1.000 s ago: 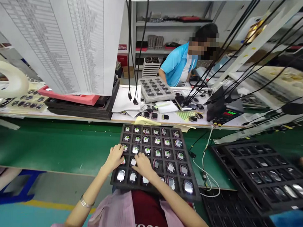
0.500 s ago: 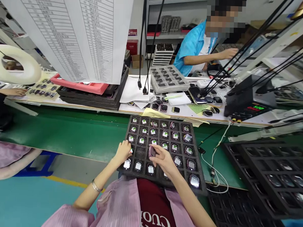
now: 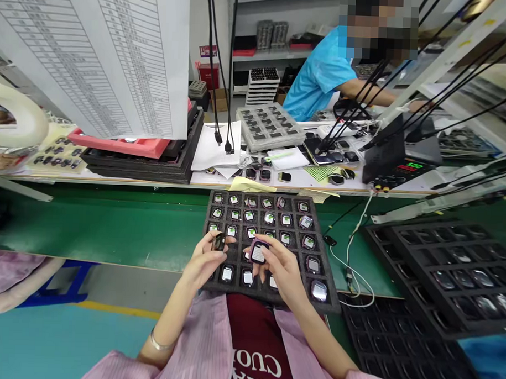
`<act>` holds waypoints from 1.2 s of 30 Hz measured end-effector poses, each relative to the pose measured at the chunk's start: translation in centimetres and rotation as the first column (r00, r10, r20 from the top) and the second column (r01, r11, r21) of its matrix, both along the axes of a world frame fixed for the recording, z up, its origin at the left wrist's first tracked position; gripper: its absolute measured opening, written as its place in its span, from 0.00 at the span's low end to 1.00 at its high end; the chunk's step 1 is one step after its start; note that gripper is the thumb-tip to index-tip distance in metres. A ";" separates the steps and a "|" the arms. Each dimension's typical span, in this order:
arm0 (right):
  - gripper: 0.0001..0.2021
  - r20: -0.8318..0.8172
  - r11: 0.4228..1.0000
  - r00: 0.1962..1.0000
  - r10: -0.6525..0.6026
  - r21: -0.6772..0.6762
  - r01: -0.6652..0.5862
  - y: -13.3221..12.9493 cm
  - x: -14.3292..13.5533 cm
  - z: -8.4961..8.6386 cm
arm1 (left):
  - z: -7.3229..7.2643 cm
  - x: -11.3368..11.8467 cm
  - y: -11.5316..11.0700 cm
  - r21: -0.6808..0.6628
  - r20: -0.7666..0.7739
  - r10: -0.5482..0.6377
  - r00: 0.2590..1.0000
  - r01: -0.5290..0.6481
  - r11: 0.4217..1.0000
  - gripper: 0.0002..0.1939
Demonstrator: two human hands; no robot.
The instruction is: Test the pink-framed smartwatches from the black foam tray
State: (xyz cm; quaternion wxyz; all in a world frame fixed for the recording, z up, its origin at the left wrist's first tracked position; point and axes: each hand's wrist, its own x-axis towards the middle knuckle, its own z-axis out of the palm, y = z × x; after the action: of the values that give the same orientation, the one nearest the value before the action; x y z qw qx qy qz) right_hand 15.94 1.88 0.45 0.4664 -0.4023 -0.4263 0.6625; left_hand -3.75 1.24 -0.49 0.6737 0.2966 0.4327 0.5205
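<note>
A black foam tray (image 3: 270, 295) holds rows of square watch bodies without straps, many with lit screens. Above its left side, my left hand (image 3: 203, 261) pinches a dark watch body (image 3: 219, 242) turned edge-on. My right hand (image 3: 280, 262) grips a purple-rimmed watch body (image 3: 258, 251) between thumb and fingers, its lit white screen tilted upward. Both held pieces are raised over the tray, a short gap between them. My right fingers hide some of the tray's slots.
More black foam trays of watches (image 3: 461, 274) stack at the right. A power supply (image 3: 403, 161) with hanging cables stands on the shelf. A white cable (image 3: 360, 259) lies beside the tray. Printed sheets (image 3: 128, 58) hang at upper left. A co-worker in blue (image 3: 319, 70) reaches across the far side.
My left hand has lifted a watch body out of the tray and turned it edge-on. My right hand has turned its watch body so the screen shows. The co-worker's arm reaches farther right.
</note>
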 end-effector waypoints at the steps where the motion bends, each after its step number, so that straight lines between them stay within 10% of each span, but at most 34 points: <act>1: 0.16 0.013 1.000 1.000 -0.020 0.004 0.020 0.0 -0.1 0.1 | 0.5 0.5 -0.2 -0.005 0.044 0.001 0.999 -0.001 1.000 0.21; 9: 0.17 -0.018 1.000 1.000 -0.016 0.018 0.016 -0.5 0.6 0.8 | 4.0 2.4 -1.7 0.019 0.209 -0.073 0.975 0.070 0.997 0.32; 14: 0.16 -0.024 0.999 1.000 0.016 0.051 -0.015 -1.3 1.5 1.5 | 5.5 2.5 -2.7 0.039 0.205 -0.131 0.970 0.125 0.991 0.22; 36: 0.12 0.110 0.997 0.993 -0.047 0.062 0.040 -2.2 1.9 4.4 | 6.5 2.9 -3.8 0.189 0.163 -0.216 0.963 0.184 0.965 0.20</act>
State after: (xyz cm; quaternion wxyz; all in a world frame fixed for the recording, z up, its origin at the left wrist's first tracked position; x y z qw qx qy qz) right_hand 17.86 -0.34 4.88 0.4680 -0.4338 -0.4624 0.6156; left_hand -0.84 -2.51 5.99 0.7315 0.3470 0.2903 0.5100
